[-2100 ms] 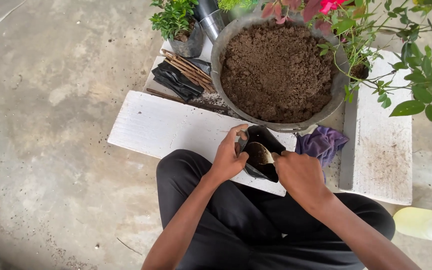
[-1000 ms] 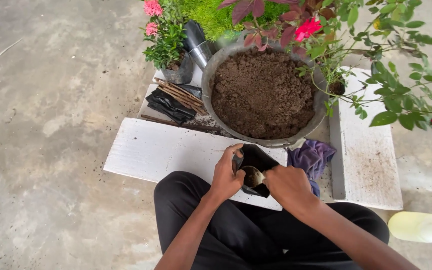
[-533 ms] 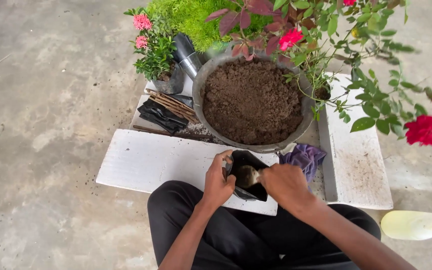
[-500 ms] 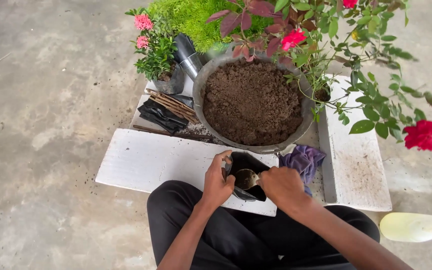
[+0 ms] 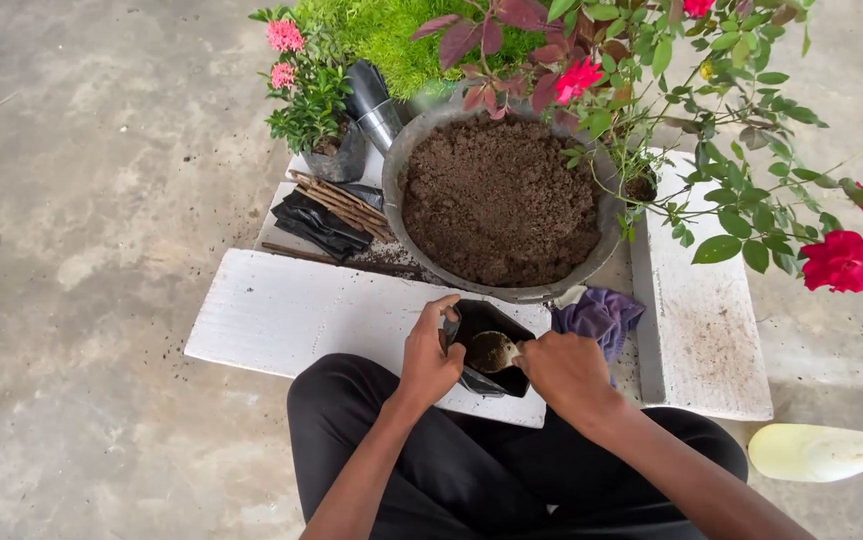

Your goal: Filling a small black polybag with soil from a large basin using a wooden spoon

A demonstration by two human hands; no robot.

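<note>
Left hand (image 5: 429,352) clamped on the rim of a black grow bag (image 5: 486,348), held just in front of the soil basin (image 5: 499,200), over the white board (image 5: 301,315). Right hand (image 5: 563,368) closed on a small scoop (image 5: 492,351) tipped inside the bag. Bag looks only partly filled; basin heaped with soil. Spare bags (image 5: 319,220) left of basin unfilled.

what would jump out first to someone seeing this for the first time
The big grey basin heaped with brown soil fills the top centre, with red roses arching in from the right. Just below it, the left hand holds open a small black grow bag while the right hand dips a spoon into it.
</note>
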